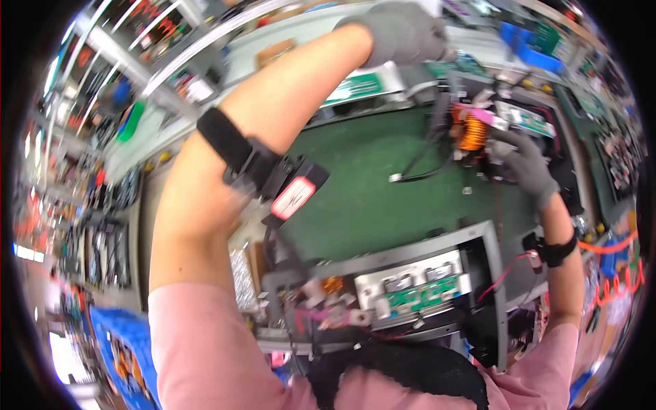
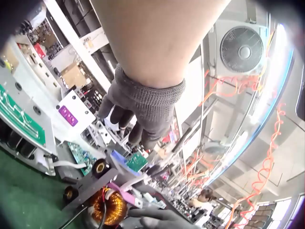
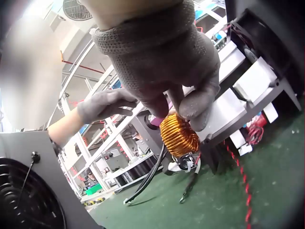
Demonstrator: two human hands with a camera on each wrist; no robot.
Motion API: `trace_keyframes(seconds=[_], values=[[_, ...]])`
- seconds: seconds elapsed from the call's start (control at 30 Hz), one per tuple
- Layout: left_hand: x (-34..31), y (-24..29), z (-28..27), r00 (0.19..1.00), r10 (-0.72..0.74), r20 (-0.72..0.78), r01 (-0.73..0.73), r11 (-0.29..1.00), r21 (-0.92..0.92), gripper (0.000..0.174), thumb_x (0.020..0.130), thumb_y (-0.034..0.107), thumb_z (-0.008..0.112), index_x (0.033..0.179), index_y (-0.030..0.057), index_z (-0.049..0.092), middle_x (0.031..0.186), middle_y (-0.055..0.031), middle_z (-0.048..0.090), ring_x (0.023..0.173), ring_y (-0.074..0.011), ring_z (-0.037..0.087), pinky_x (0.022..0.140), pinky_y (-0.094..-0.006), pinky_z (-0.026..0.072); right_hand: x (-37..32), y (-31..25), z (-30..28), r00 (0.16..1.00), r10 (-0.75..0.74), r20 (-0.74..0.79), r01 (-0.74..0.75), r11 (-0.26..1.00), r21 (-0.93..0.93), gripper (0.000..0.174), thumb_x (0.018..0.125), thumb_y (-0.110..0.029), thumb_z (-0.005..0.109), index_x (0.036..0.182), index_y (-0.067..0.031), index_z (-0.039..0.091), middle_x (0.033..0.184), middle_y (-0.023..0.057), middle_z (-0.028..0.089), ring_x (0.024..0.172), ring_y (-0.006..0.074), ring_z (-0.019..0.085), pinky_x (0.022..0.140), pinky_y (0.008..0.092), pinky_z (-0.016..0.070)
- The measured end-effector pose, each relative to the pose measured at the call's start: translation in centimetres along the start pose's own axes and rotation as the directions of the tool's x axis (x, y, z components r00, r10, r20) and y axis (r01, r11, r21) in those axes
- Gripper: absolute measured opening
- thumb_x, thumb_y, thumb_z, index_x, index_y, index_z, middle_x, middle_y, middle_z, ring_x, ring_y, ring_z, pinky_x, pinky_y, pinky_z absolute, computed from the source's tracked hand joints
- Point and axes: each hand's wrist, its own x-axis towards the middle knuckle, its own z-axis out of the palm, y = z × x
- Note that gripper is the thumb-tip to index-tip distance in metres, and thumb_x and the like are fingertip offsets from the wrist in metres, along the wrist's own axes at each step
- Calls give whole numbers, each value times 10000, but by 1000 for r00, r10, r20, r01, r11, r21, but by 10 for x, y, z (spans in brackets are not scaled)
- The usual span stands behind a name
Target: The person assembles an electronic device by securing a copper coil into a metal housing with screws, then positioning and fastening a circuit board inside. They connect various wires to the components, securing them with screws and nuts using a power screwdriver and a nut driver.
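Note:
In the head view my gloved left hand (image 1: pixel 403 34) is raised over the far edge of the green bench mat (image 1: pixel 369 171). Its fingers hang loosely bent with nothing seen between them in the left wrist view, where the hand (image 2: pixel 143 109) shows against the background. At the mat's right, the gloved right hand (image 1: pixel 525 167) is beside an orange copper coil (image 1: pixel 473 131) with a pink part (image 1: pixel 482 115). Seen from the right wrist, bent fingertips (image 3: pixel 194 106) lie at the coil's (image 3: pixel 178 136) upper edge; whether they grip it is unclear.
A grey metal frame (image 1: pixel 495 273) with a green circuit board (image 1: pixel 424 294) stands at the near edge. Black cables (image 1: pixel 417 178) trail over the mat. Behind are a board on a white plate (image 1: pixel 359 89) and a blue bin (image 1: pixel 533 51).

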Motion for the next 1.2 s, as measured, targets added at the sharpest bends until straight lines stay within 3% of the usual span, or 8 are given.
trace_keyframes(seconds=[0.33,0.57,0.73,0.8,0.87,0.93,0.97,1.2], values=[[-215,-126,-24,895,-438,87,408,882,237,422,875,431,603,1153,121,670,1031,-142,697,978,-288,662,873,-392,502,-92,6,-11,964,-3,266,7,1000,-15,434,959,-405,529,988,12,645,660,37,608,553,93,560,491,236,417],[-318,-172,87,603,-766,224,769,633,93,289,878,304,568,1082,138,689,1089,-105,695,1019,-296,647,914,-395,496,-223,45,-29,986,-17,-164,-1,994,-112,392,994,-339,473,981,24,622,691,25,543,522,89,441,522,255,348],[-290,-177,143,557,-816,151,824,566,17,295,864,281,603,1136,192,675,1154,-110,661,1045,-317,633,926,-406,497,-318,141,-72,669,339,-661,-344,930,129,389,989,-341,505,1052,23,627,749,57,569,624,113,482,591,252,383],[-273,-174,154,552,-834,-4,833,552,34,345,858,253,616,1201,215,640,1258,-132,586,1085,-342,611,945,-422,493,-371,222,-114,613,77,-786,-383,899,-211,390,988,-359,502,1128,-17,626,842,90,604,700,155,540,639,288,428],[-262,-182,164,565,-825,-9,825,564,47,365,871,212,597,1236,233,612,1314,-152,521,1117,-364,589,961,-438,487,-398,256,-118,562,-210,-800,-443,740,-506,407,986,-376,498,1203,-56,624,936,123,639,776,198,599,686,323,474],[-250,-196,179,447,-894,-27,891,443,98,316,896,268,571,1208,240,616,1314,-139,533,1179,-331,567,976,-437,475,-408,259,-115,599,-582,-550,-688,-22,-725,459,985,-396,491,1322,-90,551,1173,218,620,1016,319,618,830,449,495],[-246,-224,206,324,-943,-77,941,330,-79,300,902,219,548,1193,216,619,1289,-144,568,1166,-345,576,961,-445,478,-408,261,-104,444,-45,-895,-862,250,-440,539,970,-442,504,1372,-83,488,1249,249,581,1105,377,581,886,526,464],[-272,-223,175,382,-917,-114,789,388,-476,358,799,165,686,1157,184,683,1106,-132,683,970,-288,675,886,-384,514,-393,276,-93,447,214,-868,-680,712,-175,746,913,-542,548,1438,-34,395,1232,224,599,1054,327,617,861,444,495]])
